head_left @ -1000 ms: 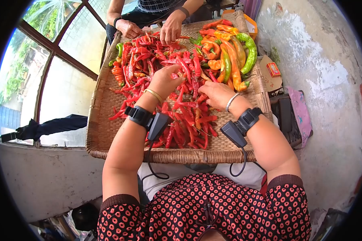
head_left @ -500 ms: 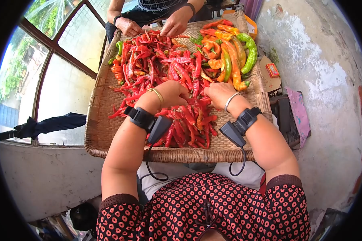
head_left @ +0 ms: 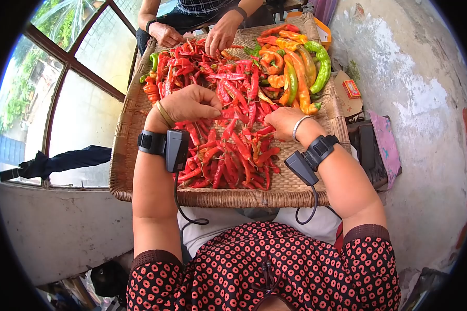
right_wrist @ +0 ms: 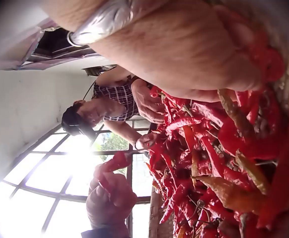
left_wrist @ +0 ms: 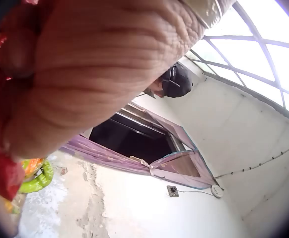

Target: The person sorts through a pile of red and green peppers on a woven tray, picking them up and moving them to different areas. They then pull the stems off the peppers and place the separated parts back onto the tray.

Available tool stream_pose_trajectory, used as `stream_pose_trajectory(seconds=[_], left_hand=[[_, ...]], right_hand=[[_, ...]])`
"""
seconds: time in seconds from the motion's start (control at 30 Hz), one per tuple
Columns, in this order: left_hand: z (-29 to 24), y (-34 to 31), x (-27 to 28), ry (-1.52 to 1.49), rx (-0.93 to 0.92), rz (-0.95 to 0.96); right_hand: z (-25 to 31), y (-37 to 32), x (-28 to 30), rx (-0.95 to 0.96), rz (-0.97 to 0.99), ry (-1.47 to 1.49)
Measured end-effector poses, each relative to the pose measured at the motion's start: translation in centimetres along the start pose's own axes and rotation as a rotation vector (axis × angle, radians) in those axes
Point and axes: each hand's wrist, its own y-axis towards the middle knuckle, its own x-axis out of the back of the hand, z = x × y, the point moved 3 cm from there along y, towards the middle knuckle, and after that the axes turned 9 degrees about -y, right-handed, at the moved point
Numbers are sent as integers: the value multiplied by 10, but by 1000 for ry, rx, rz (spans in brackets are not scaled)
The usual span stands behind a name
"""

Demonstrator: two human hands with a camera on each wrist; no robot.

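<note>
Raised over the left part of the red pepper heap [head_left: 228, 166], the left hand [head_left: 189, 105] pinches a red pepper. That pepper [right_wrist: 115, 162] shows in the left hand [right_wrist: 109, 201] in the right wrist view, and close up at the left edge of the left wrist view, a red pepper [left_wrist: 4, 173] under the left hand [left_wrist: 90, 74]. Low at the heap's right side, the right hand [head_left: 288, 123] has its fingers curled round a red pepper [right_wrist: 269, 63]; its fingertips are partly hidden. The right hand [right_wrist: 184, 54] fills the top of the right wrist view.
A woven tray [head_left: 218, 199] holds the heap, with orange peppers [head_left: 298, 67] and green ones [head_left: 324, 70] at the back right. Across it, another person's hands [head_left: 220, 37] are at the heap's far edge. Windows [head_left: 80, 98] stand left, a wall [head_left: 399, 78] right.
The left hand has moved left and up, away from the right hand. The right hand has shifted slightly and stays low at the heap. The other person's hand on the right has lowered to the peppers.
</note>
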Motion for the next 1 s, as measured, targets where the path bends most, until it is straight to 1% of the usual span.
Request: stream_pose_trajectory(seconds=[0.03,0.1,0.17,0.23,0.3,0.33,0.37,0.43,0.47,0.5,0.57,0.6,0.63,0.7,0.73,0.77,0.83,0.87,0.9,0.97,1.0], left_hand=[[-2,-2,3,-165,-43,-27],[-1,-6,2,-155,-58,-62],[-1,-5,6,-253,-176,-158],[-3,-1,2,-260,-186,-189],[4,10,8,-231,-218,-318],[8,16,10,-265,-255,-342],[10,24,12,-260,-264,-342],[12,32,7,-385,-334,-477],[12,34,4,-326,-346,-510],[15,36,5,-327,-346,-511],[28,43,6,-137,-291,-482],[31,43,5,-83,-225,-422],[32,43,4,-83,-222,-420],[37,44,-2,336,-1,-343],[42,47,-7,374,53,-292],[45,47,-12,374,54,-290],[38,47,-38,641,-168,-15],[37,50,-48,624,-92,36],[37,51,-56,623,-92,39],[37,53,-71,776,-92,100],[42,56,-75,867,-97,56]], right_hand=[[0,0,0,0,0,0],[2,-5,-1,29,10,55],[1,-11,7,43,27,74],[-4,-12,9,60,44,93],[-8,-14,15,188,-116,247],[-10,-18,20,218,-119,356],[-13,-19,28,215,-126,350],[-15,-23,34,143,-42,736],[-14,-25,38,145,-97,853],[-13,-25,39,146,-95,852],[-14,-24,45,159,-251,1226],[-16,-16,42,175,-389,1267],[-15,-11,38,173,-388,1270],[-18,-12,39,51,-720,847],[-18,-12,39,-2,-667,757],[-19,-11,37,-3,-666,758],[-14,-5,28,110,-380,503],[-9,-6,24,159,-316,463],[-3,-7,22,175,-242,383],[1,2,4,207,-169,270],[5,0,3,120,-118,229]])
